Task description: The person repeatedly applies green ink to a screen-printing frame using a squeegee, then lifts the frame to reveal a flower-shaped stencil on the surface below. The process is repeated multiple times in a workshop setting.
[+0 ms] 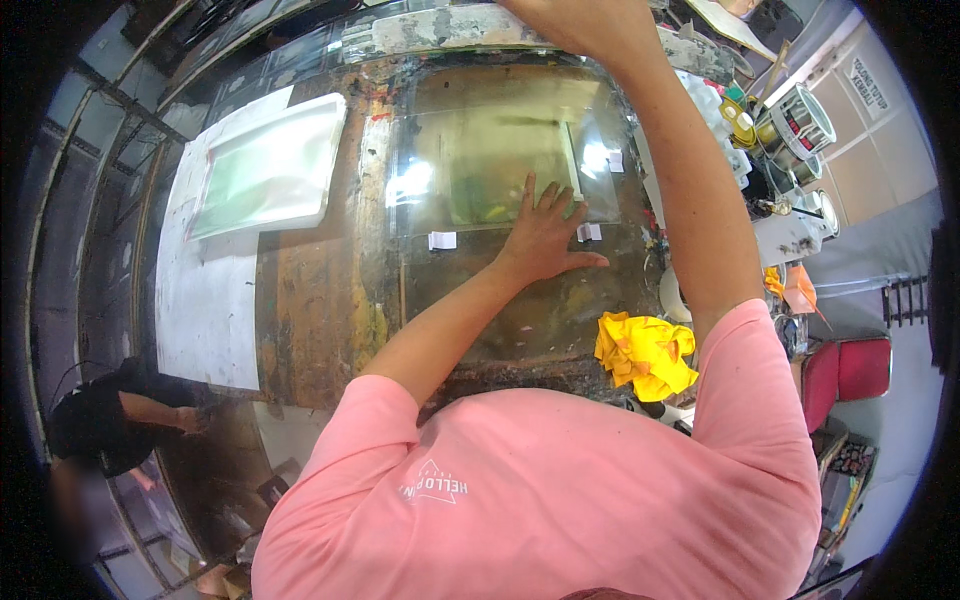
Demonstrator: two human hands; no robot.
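Observation:
My left hand [545, 236] lies flat with its fingers spread on a clear sheet [425, 215] that covers a glass worktop [480, 320]. Under its fingertips there is a greenish rectangular area [490, 150]. Small white folded tabs sit around it: one tab [441, 240] left of the hand, another tab [589, 232] beside the thumb, and a third tab [615, 161] farther right. My right arm stretches to the far side, and my right hand [580, 22] is cut off by the upper edge, so its fingers are hidden.
A stack of clear sheets [275, 165] rests on white paper [205, 310] at the left. A crumpled yellow cloth [645, 355] lies at the near right corner. Paint cans [800, 125] crowd the right side. A red chair [850, 370] stands beyond; another person's arm [160, 412] shows lower left.

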